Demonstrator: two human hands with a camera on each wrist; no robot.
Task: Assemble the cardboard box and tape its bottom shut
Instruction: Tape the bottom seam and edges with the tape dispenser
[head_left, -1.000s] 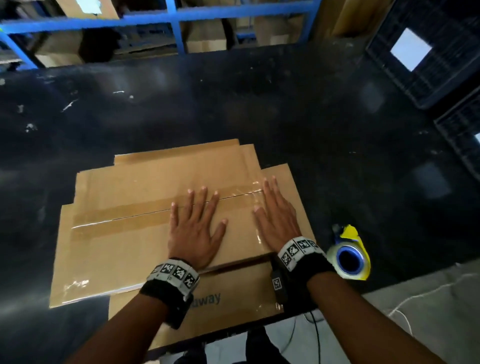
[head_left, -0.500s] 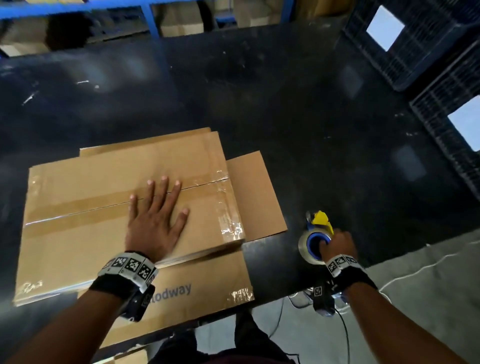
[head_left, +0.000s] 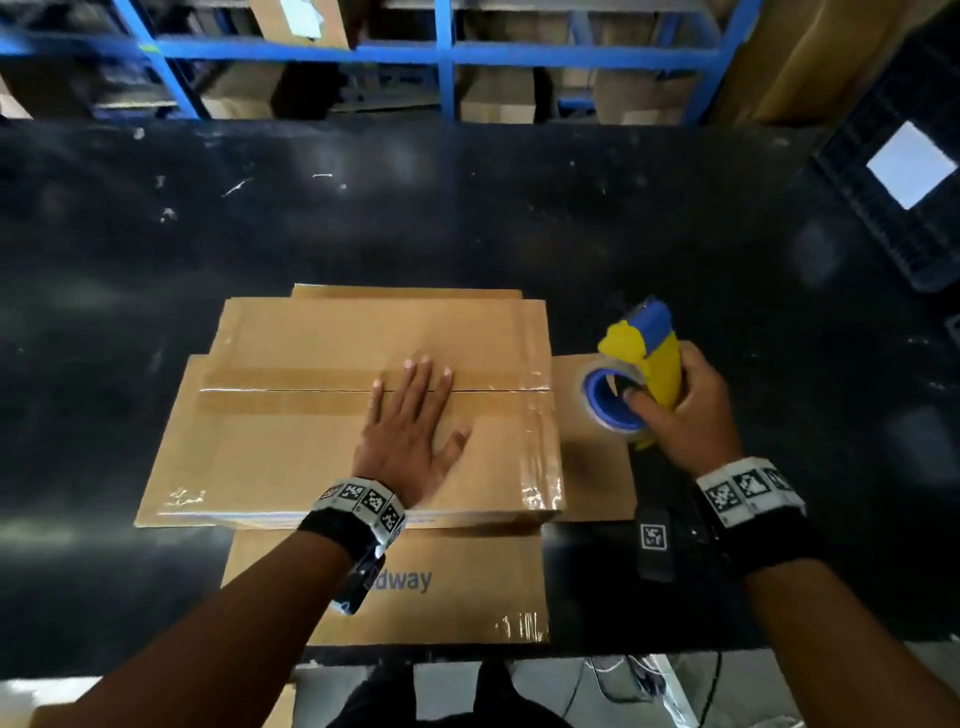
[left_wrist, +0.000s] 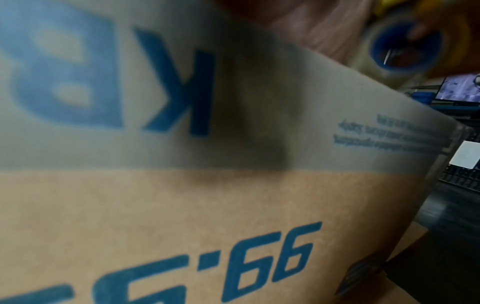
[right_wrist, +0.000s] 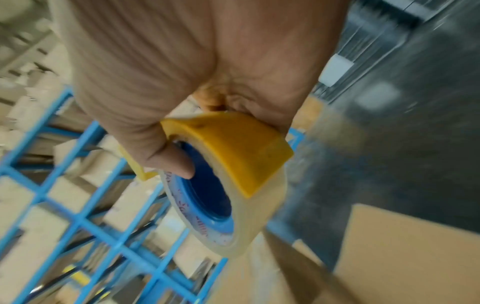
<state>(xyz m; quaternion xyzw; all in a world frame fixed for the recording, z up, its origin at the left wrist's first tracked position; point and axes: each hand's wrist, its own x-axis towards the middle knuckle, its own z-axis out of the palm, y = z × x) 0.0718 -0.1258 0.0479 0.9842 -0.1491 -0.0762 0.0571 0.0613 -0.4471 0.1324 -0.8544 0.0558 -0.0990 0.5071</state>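
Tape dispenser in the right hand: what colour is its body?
Yellow body, blue core inside the clear roll; clearest in the right wrist view.

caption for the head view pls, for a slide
Left hand flat on the cardboard box, right hand holding the tape dispenser.

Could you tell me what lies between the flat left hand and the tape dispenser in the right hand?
In the head view, only the cardboard box, its right edge glossy with clear tape, lies between the left hand and the tape dispenser.
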